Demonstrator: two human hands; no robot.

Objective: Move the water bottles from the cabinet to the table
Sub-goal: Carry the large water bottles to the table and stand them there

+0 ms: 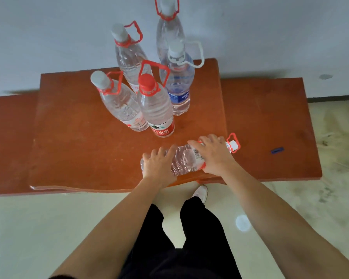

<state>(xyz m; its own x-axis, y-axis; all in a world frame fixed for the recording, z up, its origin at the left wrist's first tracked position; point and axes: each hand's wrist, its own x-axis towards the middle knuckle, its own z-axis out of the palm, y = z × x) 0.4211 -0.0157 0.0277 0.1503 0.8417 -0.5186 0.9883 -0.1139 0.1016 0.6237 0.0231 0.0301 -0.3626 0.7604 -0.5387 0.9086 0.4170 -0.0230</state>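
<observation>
A clear water bottle [186,161] with a red handle ring lies on its side near the front edge of the reddish-brown table [73,141], its cap pointing right. My left hand [159,168] grips its base end. My right hand [214,156] grips its upper part near the neck. Behind it stand several upright water bottles: one with a red cap and red label [156,109], one at the left [119,103], one further back [129,57], a blue-labelled one with a white handle [178,81], and one at the rear [168,31].
A small blue object [277,150] lies on the right part of the table. A pale wall rises behind the table. Light floor [48,228] spreads in front, with my dark trousers and a white shoe [200,193] below the table edge.
</observation>
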